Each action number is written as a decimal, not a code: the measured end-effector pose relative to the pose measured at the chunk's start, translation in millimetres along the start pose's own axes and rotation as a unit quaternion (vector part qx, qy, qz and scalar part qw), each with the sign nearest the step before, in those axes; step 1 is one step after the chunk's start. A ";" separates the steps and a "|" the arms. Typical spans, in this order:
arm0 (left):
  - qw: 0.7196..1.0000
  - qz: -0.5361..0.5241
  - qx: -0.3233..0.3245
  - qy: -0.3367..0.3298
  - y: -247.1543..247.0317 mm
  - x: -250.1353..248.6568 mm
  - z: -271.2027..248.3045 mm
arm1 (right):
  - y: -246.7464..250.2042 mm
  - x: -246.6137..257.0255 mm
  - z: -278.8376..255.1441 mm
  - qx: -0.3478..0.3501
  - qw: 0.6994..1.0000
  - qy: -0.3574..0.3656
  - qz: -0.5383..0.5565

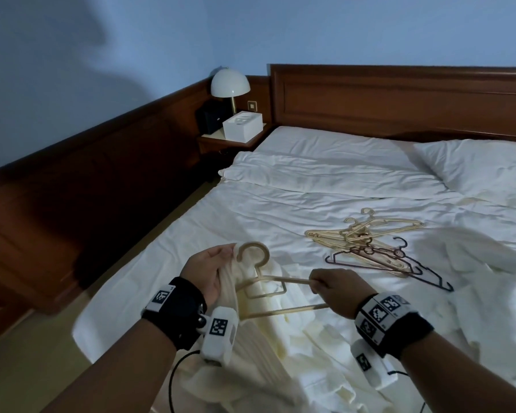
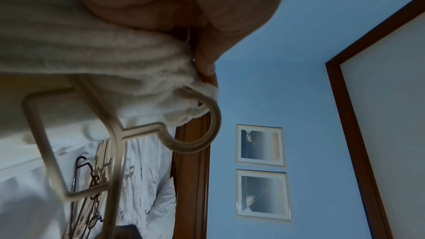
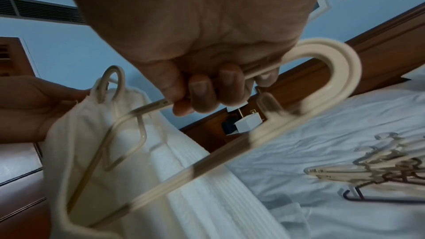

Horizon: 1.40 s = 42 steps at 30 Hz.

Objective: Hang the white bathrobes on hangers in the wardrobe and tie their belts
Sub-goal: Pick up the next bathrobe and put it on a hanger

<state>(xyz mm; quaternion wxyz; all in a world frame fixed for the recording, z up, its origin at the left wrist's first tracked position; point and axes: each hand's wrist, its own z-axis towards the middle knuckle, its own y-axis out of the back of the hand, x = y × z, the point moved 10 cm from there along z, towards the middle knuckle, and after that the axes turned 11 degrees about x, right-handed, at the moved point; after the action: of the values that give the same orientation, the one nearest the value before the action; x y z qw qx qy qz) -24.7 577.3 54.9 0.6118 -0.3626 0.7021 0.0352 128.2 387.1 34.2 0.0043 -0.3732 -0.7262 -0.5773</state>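
Observation:
Over the near edge of the bed I hold a beige plastic hanger partly inside a white ribbed bathrobe. My left hand grips the robe's collar fabric right beside the hanger's hook. In the left wrist view the thumb pinches the robe against the hook. My right hand is curled round the hanger's right arm; the right wrist view shows its fingers wrapped on the bar, next to the hanger's rounded end. The robe hangs below.
A pile of beige and dark hangers lies mid-bed. More white towelling is heaped at the right. Behind are a pillow, a wooden headboard and a nightstand with a lamp and a white box. Floor runs along the bed's left.

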 end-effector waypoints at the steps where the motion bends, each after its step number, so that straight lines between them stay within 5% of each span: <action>1: 1.000 -0.006 0.001 0.002 -0.2 1.1 -0.3 | -5.3 -2.8 0.2 0.005 1.000 -0.005 0.014; 19: 0.989 0.122 0.018 0.086 -2.5 21.3 -6.3 | -24.4 -17.9 -2.8 0.008 0.999 0.024 0.020; 25: 0.980 0.198 0.008 0.000 -19.3 16.9 0.8 | -23.2 23.9 2.5 0.022 0.997 0.069 0.040; 29: 0.979 0.201 0.018 -0.035 -36.8 20.7 3.4 | -5.5 50.9 7.0 -0.080 0.978 0.109 0.159; 36: 0.979 0.194 0.060 0.011 -34.1 33.3 -10.2 | 4.0 51.5 10.6 -0.116 0.970 0.112 0.180; 42: 0.990 0.140 0.014 -0.005 -28.0 30.8 -16.9 | -1.0 64.2 16.7 -0.078 0.979 0.113 0.150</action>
<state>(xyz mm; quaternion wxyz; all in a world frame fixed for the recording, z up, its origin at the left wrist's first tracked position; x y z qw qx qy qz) -23.0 534.0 42.9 0.6090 -0.2516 0.7437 0.1124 88.4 435.6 56.0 0.1436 -0.4095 -0.6093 -0.6636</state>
